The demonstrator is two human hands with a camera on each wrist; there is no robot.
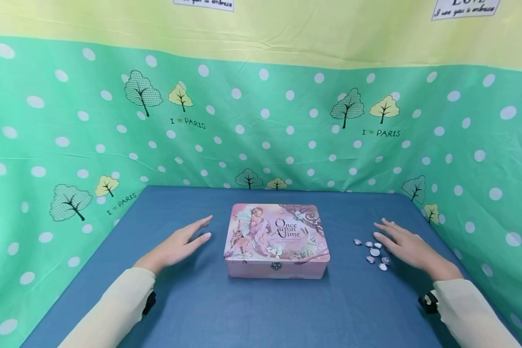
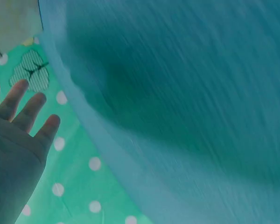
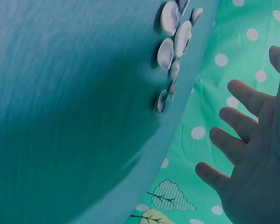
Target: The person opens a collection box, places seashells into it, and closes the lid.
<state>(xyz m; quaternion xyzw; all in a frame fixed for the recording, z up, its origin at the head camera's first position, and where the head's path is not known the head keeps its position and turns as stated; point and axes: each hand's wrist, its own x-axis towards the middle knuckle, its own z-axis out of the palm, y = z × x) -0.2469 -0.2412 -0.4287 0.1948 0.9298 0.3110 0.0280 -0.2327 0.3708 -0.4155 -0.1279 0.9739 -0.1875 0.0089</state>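
A pink tin box (image 1: pixel 276 239) printed "Once upon a Time" lies on the table with its lid down and a metal clasp (image 1: pixel 276 266) on the front. My left hand (image 1: pixel 178 244) hovers left of the box, fingers extended and holding nothing. Several small seashells (image 1: pixel 375 252) lie loosely grouped right of the box. Close beside them, my right hand (image 1: pixel 406 244) is held over the table with its fingers spread. In the right wrist view the shells (image 3: pixel 165 53) look white with purple tints, apart from that hand (image 3: pixel 256 140). The left wrist view shows the left palm (image 2: pixel 14 158) bare.
A blue cloth covers the table (image 1: pixel 261 314). Green dotted fabric (image 1: pixel 265 145) with printed trees hangs behind the table and along both sides, with a yellow band (image 1: pixel 287 29) above. Each wrist wears a dark strap (image 1: pixel 428 303) below a cream sleeve (image 1: pixel 470 309).
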